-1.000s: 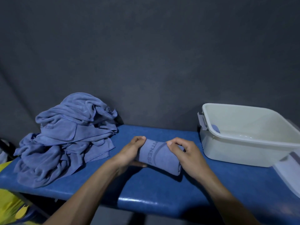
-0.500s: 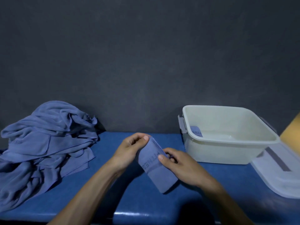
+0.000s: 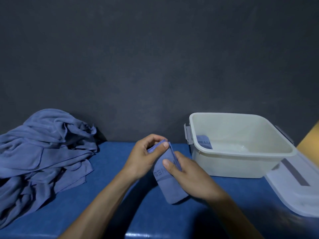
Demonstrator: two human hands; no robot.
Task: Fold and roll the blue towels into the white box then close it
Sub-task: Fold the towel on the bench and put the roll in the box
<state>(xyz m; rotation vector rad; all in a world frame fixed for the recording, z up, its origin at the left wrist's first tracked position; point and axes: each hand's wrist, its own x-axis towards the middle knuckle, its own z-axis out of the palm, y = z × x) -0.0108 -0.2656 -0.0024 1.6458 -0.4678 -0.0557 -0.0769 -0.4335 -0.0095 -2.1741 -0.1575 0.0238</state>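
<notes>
Right now both hands are on one rolled blue towel (image 3: 170,183), tilted, its lower end near the blue tabletop (image 3: 107,195) and its upper end raised toward the wall. The left hand (image 3: 146,156) is closed on that upper end, thumb pressed across the loose hem. The right hand (image 3: 188,176) is wrapped around the roll's right side, thumb lying over the printed lettering. Just beside them on the right sits the white box (image 3: 241,163), open, its near-left corner close to the right hand's knuckles; another rolled towel (image 3: 204,142) is tucked against its left inner wall, and the rest of the floor shows bare. The lid (image 3: 296,188) leans off the box's right side, running out past the tabletop's right end. Well apart on the left, the pile of loose towels (image 3: 41,156) spills toward the front edge, leaving a bare blue strip between pile and hands.
</notes>
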